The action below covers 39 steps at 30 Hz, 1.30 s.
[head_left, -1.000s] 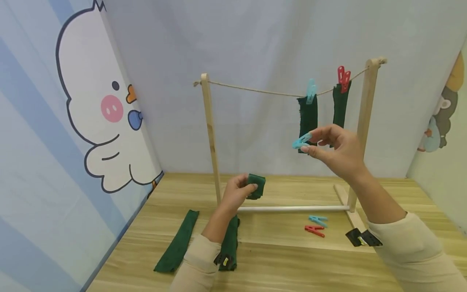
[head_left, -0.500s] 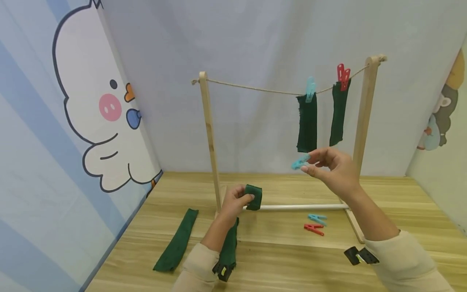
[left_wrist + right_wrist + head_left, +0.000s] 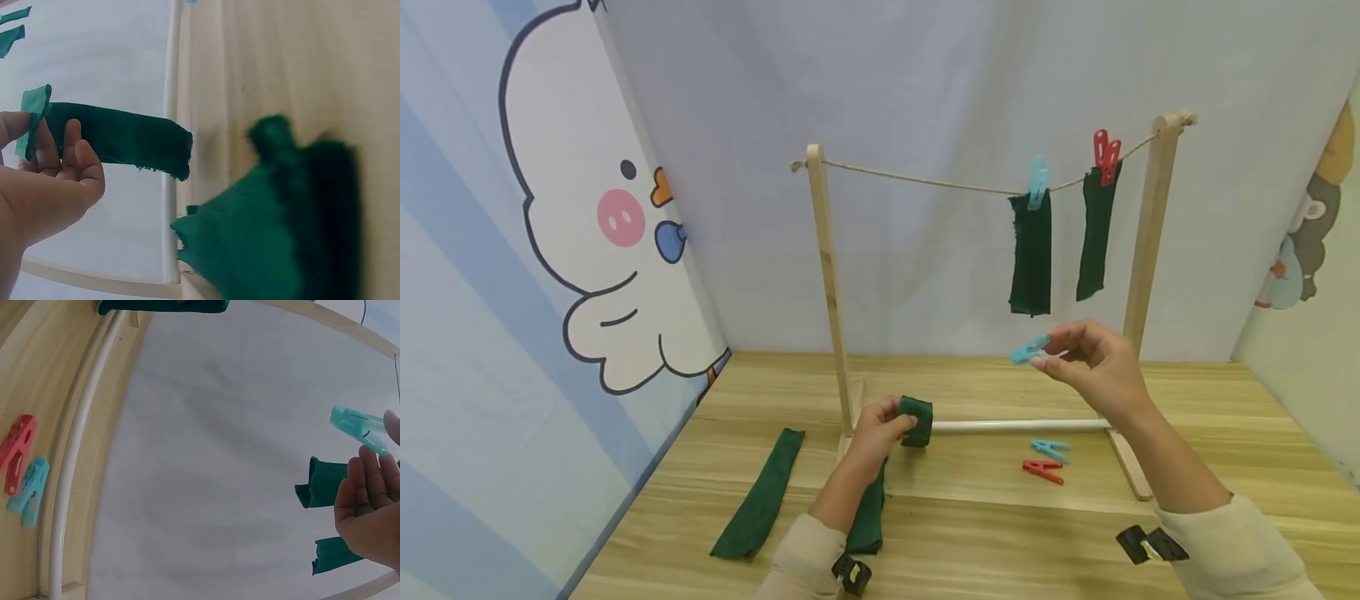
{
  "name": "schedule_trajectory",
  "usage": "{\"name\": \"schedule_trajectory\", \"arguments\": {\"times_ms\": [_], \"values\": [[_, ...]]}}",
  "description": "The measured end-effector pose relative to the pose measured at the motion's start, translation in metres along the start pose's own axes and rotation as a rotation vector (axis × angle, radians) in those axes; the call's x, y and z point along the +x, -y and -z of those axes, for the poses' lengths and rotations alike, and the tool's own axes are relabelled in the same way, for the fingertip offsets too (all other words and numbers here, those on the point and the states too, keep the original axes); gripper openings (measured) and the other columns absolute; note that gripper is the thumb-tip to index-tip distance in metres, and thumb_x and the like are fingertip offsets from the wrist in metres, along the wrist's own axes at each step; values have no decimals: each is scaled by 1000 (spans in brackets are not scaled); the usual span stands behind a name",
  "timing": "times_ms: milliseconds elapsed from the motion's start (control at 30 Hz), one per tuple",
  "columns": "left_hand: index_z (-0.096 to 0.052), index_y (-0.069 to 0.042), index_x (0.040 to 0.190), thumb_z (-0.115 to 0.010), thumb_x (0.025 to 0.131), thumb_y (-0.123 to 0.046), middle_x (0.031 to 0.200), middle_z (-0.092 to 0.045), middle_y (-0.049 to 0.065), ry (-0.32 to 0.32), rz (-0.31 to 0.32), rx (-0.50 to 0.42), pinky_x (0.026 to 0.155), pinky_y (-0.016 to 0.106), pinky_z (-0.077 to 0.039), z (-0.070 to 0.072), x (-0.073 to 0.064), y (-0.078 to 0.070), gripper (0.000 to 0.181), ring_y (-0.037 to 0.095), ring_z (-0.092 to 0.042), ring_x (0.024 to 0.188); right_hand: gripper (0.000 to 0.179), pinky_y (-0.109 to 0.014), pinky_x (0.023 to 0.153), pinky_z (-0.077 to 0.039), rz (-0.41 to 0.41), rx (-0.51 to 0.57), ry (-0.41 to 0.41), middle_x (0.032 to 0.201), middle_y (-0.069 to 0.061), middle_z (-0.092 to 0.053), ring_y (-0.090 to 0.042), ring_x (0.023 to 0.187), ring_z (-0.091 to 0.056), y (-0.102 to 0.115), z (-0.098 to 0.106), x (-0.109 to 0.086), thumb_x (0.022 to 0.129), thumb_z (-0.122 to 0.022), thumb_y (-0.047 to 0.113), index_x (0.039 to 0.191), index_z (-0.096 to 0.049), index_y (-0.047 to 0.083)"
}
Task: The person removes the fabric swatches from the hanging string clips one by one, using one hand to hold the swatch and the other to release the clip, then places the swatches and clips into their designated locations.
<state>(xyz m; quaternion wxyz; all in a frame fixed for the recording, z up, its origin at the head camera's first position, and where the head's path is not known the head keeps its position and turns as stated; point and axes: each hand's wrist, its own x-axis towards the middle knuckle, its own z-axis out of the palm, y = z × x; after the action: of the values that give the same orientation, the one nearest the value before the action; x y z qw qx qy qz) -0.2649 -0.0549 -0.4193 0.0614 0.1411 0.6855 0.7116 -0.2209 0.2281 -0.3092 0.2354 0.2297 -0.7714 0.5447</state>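
Note:
Low in front of the rack, my left hand (image 3: 874, 432) pinches a dark green cloth strip (image 3: 916, 421) between thumb and fingers. The left wrist view shows that strip (image 3: 125, 134) folded over at the fingers, its longer part hanging down. My right hand (image 3: 1101, 367) pinches a light blue clothespin (image 3: 1028, 350) by its handles, below the hanging cloths and apart from them. One green cloth (image 3: 1032, 258) hangs from the rope (image 3: 917, 177) under a blue clothespin (image 3: 1038, 179). Another green cloth (image 3: 1096, 242) hangs to its right, with red clothespins (image 3: 1107, 162) at its top.
Two green strips lie on the wooden table: one strip (image 3: 760, 500) at left, the other strip (image 3: 868, 517) partly behind my left forearm. A blue clothespin (image 3: 1049, 451) and a red clothespin (image 3: 1042, 471) lie before the rack's white bar (image 3: 1022, 426). Wooden posts (image 3: 829, 275) hold the rope.
Both hands have come down, away from the rope. The left has also drifted slightly left with its cloth; the right still pinches the blue clothespin. The hanging cloths stay on the rope.

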Motion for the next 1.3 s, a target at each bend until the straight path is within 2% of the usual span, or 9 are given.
{"name": "schedule_trajectory", "arguments": {"times_ms": [167, 300, 400, 567, 700, 867, 1100, 1300], "values": [[-58, 10, 96, -55, 86, 3, 77, -57, 0, 17, -3, 24, 74, 34, -43, -3, -15, -12, 13, 13, -50, 73, 22, -19, 62, -49, -27, 1, 11, 84, -4, -63, -13, 72, -59, -7, 0, -8, 80, -68, -8, 99, -58, -9], [-57, 10, 96, -54, 86, 2, 79, -57, 0, 34, 3, 29, 73, 30, -43, -3, -24, -14, 13, 14, -50, 76, 22, -19, 62, -49, -48, 4, 20, 85, -6, -63, -13, 73, -59, -13, 0, -15, 81, -67, -7, 100, -57, -9], [-56, 9, 95, -55, 86, 2, 80, -57, 0, 37, 19, 34, 76, 32, -45, -3, -28, -14, 12, 15, -51, 78, 23, -19, 63, -48, -60, 16, 33, 85, -6, -62, -13, 74, -59, -17, 0, -19, 82, -67, -7, 102, -56, -9], [-57, 9, 98, -56, 86, 2, 84, -60, 3, 50, 34, 56, 84, 45, -45, -2, -36, -15, 14, 13, -55, 79, 26, -18, 65, -48, -49, 39, 54, 85, -6, -63, -13, 75, -59, -22, 2, -25, 81, -65, -10, 105, -56, -11], [-58, 8, 99, -58, 87, -1, 84, -61, 2, 69, 51, 64, 81, 45, -45, 0, -41, -5, 14, 14, -55, 79, 28, -18, 66, -49, -59, 27, 75, 87, -4, -63, -12, 75, -60, -28, 6, -32, 82, -64, -10, 110, -59, -9], [-59, 4, 96, -61, 86, -6, 81, -59, 1, 69, 91, 60, 73, 35, -45, 4, -48, 11, 14, 14, -53, 75, 28, -19, 66, -50, -90, 14, 142, 90, -4, -64, -11, 77, -61, -35, 11, -44, 83, -64, -9, 109, -57, -12], [-62, 6, 98, -63, 84, 0, 80, -62, 0, 68, 134, 61, 68, 31, -46, 7, -61, 17, 16, 12, -55, 73, 24, -24, 68, -52, -169, 60, 254, 92, -9, -65, -13, 82, -62, -46, 14, -57, 83, -66, -6, 104, -57, -10], [-61, 7, 98, -64, 83, 1, 80, -62, 2, 67, 171, 57, 67, 32, -48, 6, -64, 26, 16, 11, -56, 71, 24, -28, 68, -53, -214, 70, 329, 91, -13, -66, -17, 82, -64, -52, 21, -70, 83, -67, -3, 103, -56, -10]]}}
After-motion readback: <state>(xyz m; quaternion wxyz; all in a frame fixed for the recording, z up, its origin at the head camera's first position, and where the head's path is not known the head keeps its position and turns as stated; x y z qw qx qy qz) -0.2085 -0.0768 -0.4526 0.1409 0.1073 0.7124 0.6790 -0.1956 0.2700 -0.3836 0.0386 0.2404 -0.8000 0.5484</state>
